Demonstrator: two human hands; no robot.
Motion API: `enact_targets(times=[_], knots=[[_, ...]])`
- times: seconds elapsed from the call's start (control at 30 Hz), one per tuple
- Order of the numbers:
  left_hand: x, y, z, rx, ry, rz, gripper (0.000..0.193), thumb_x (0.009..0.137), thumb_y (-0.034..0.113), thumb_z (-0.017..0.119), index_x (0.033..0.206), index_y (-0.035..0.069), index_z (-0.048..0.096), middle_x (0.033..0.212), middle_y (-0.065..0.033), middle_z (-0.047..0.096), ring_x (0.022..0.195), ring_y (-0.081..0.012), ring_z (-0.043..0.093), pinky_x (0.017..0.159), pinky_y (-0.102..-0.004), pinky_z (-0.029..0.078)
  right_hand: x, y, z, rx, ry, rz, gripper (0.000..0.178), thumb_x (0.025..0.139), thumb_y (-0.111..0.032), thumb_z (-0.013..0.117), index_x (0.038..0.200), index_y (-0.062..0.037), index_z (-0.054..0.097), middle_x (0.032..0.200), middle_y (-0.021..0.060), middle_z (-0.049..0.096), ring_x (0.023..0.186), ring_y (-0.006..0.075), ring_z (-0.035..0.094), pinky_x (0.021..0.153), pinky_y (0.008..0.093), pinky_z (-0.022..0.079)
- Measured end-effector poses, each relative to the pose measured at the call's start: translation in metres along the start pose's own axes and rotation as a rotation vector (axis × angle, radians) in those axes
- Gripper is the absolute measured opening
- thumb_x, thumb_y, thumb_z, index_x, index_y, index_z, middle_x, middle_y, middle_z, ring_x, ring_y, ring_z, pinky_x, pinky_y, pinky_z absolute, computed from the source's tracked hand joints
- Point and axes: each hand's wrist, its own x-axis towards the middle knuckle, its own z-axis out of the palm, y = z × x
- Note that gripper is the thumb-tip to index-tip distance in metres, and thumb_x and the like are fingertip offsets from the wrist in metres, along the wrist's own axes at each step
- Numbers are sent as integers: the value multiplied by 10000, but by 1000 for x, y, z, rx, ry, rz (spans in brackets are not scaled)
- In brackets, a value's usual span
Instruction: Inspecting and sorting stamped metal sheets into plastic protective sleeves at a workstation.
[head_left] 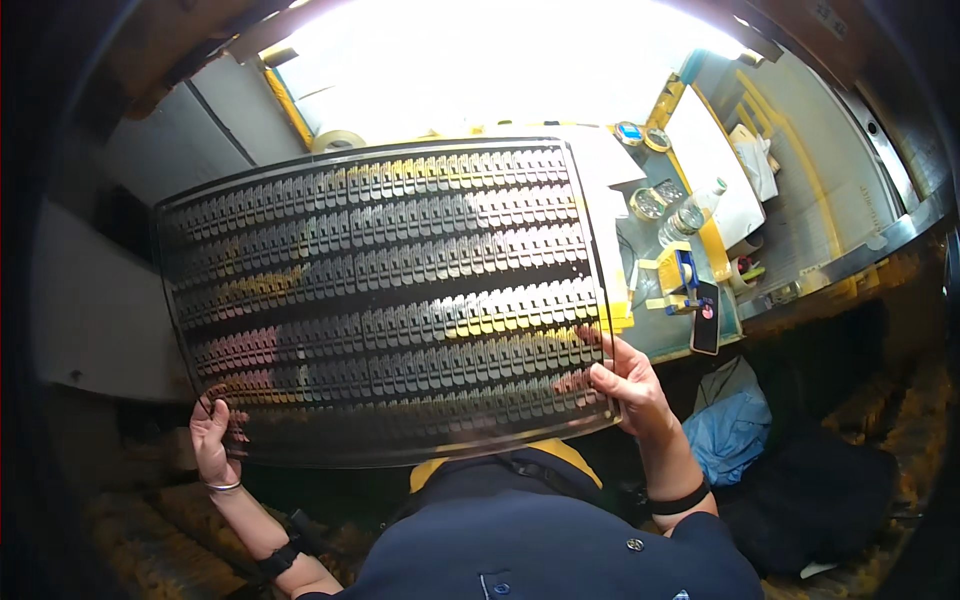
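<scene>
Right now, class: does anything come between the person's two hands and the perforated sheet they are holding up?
Nothing visible does. The left hand grips the lower left corner of the thin perforated metal sheet directly, and the right hand grips its lower right edge, fingers lying on the surface. No glove, cloth or tool sits between skin and sheet.

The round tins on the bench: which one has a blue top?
The far-left tin of the pair at the bench's back edge, beside a plain metal-coloured one. Another tin sits nearer, by the plastic bottle, with a clear-looking top.
</scene>
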Motion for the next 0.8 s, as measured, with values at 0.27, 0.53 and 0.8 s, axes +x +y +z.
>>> enact_targets(times=[0.27, 0.53, 0.8], knots=[[-9, 22, 6, -11, 32, -87, 166, 811, 119, 557, 957, 44, 536, 721, -14, 576, 556, -97, 582, 377, -173, 452, 3, -8, -1, -24, -27, 9, 515, 802, -52, 531, 1251, 32, 294, 1004, 211, 543, 863, 252, 588, 680, 290, 517], [-15, 24, 4, -23, 72, -80, 178, 796, 129, 580, 954, 53, 543, 709, -8, 573, 560, -100, 579, 393, -176, 446, 9, -9, -4, -23, -34, 44, 525, 786, -44, 549, 1250, 27, 314, 1010, 169, 559, 855, 216, 590, 680, 276, 506], [-17, 21, 2, -65, 112, -74, 193, 798, 130, 578, 964, 46, 528, 677, -4, 556, 561, -100, 579, 389, -170, 444, 11, -6, 2, -28, -17, 25, 499, 776, -31, 531, 1229, 38, 335, 988, 173, 560, 839, 223, 594, 683, 281, 503]])
